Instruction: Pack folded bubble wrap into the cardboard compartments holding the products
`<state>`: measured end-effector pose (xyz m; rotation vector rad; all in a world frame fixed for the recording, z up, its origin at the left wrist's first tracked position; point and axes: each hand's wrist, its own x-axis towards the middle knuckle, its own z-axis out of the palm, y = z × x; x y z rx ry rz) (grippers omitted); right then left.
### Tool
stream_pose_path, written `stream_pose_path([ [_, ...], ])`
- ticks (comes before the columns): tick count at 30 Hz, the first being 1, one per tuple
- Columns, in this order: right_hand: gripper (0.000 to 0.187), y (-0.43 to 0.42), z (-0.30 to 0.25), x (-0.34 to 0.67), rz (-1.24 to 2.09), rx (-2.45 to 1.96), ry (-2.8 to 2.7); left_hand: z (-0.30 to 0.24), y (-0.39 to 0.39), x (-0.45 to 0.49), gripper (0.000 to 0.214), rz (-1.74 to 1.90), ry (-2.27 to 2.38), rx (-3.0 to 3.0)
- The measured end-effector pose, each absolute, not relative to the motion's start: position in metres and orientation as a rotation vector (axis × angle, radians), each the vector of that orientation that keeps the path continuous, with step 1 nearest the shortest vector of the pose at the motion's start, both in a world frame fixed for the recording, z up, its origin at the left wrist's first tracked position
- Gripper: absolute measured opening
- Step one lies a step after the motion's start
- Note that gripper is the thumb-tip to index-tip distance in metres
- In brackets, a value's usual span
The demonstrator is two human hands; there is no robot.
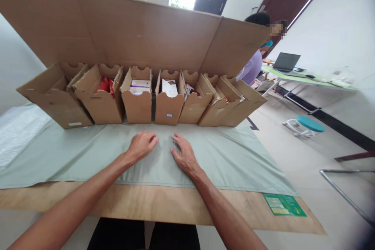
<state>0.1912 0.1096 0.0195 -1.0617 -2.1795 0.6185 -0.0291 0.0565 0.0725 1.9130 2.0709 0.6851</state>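
My left hand (142, 145) rests over the green cloth (88, 156), its fingers loosely bent and a small gap showing between thumb and forefinger. Nothing shows in it. To its right, my right hand (184, 154) lies palm inward with the fingers apart, also holding nothing. Just beyond both hands stands a row of several cardboard bins. Nearest are a bin with white and purple boxes (140, 83) inside and a labelled bin (168, 107) with a white package (169, 88) in it. Red packets (105, 85) sit in a bin farther left.
A tall cardboard panel (146, 33) rises behind the bins. Bubble wrap (23, 134) lies at the left; a green card (284, 205) is on the wooden table edge (164, 203). A person in a lilac top (252, 68), a laptop (286, 63) and a teal stool (310, 124) are to the right.
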Motion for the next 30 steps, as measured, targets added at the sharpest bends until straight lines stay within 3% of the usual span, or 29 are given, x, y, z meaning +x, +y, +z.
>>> stream_pose_path([
  [5, 0.041, 0.113, 0.080, 0.166, 0.633, -0.967, -2.178, 0.037, -0.023, -0.048, 0.033, 0.742, 1.792, 2.141],
  [8, 0.052, 0.124, 0.146, 0.120, 0.561, -0.933, -2.250, 0.015, -0.043, -0.053, 0.041, 0.861, 1.701, 2.217],
  [11, 0.066, 0.143, 0.195, 0.063, 0.396, -1.029, -2.408, 0.007, -0.041, -0.050, 0.034, 1.009, 1.709, 2.151],
  [17, 0.024, 0.154, 0.207, 0.018, 0.279, -1.209, -2.490, 0.020, -0.040, -0.060, 0.021, 1.490, 1.744, 1.910],
  [23, 0.015, 0.086, 0.200, 0.122, 0.505, -0.982, -2.465, 0.046, -0.063, -0.081, 0.029, 1.767, 2.052, 1.403],
  [26, 0.016, 0.058, 0.199, 0.202, 0.602, -0.867, -2.434, 0.056, -0.072, -0.080, 0.043, 1.726, 2.078, 1.245],
  [30, 0.019, 0.043, 0.188, 0.297, 0.578, -1.064, -2.008, 0.061, -0.079, -0.063, 0.064, 1.641, 1.866, 1.297],
])
